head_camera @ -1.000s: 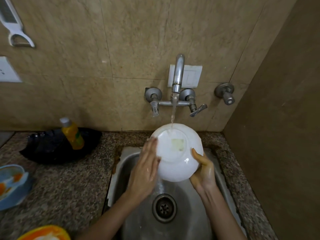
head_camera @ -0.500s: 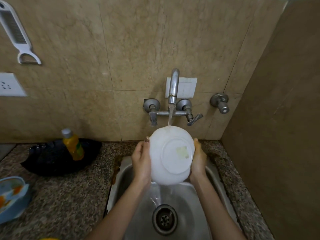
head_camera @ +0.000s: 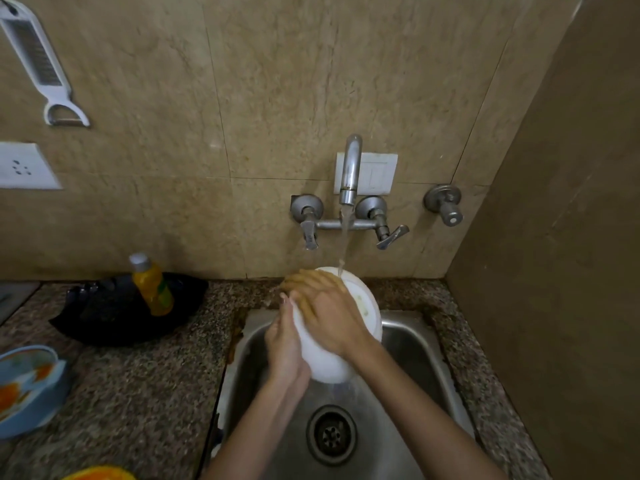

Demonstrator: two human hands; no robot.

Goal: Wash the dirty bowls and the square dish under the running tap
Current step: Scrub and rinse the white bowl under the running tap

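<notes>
The right hand point(head_camera: 322, 306) has left the bowl's right rim and now lies across its upturned base, and the bowl point(head_camera: 369, 308) has turned so its base faces up and to the right. The fingers of that hand are spread and nearly flat, pressed on the white surface and reaching towards its left edge; they are blurred. The left hand point(head_camera: 285, 344) is seen edge-on against the bowl's left side, fingers straight and together, pointing up along the rim. The bowl sits between the two palms, over the sink point(head_camera: 419, 358).

Just above the right fingertips the water point(head_camera: 344, 237) from the tap point(head_camera: 349, 168) strikes the bowl's top rim, and water runs off its lower edge below the left wrist. The drain point(head_camera: 331, 434) lies below both hands, between the forearms.

Well to the left of the left hand, on the worktop point(head_camera: 138, 393), an orange bottle point(head_camera: 152, 285) stands against a black pan point(head_camera: 104, 317). Farther left and lower is a blue bowl point(head_camera: 27, 386), cut by the frame edge. A peeler point(head_camera: 38, 60) hangs on the wall high above it.
</notes>
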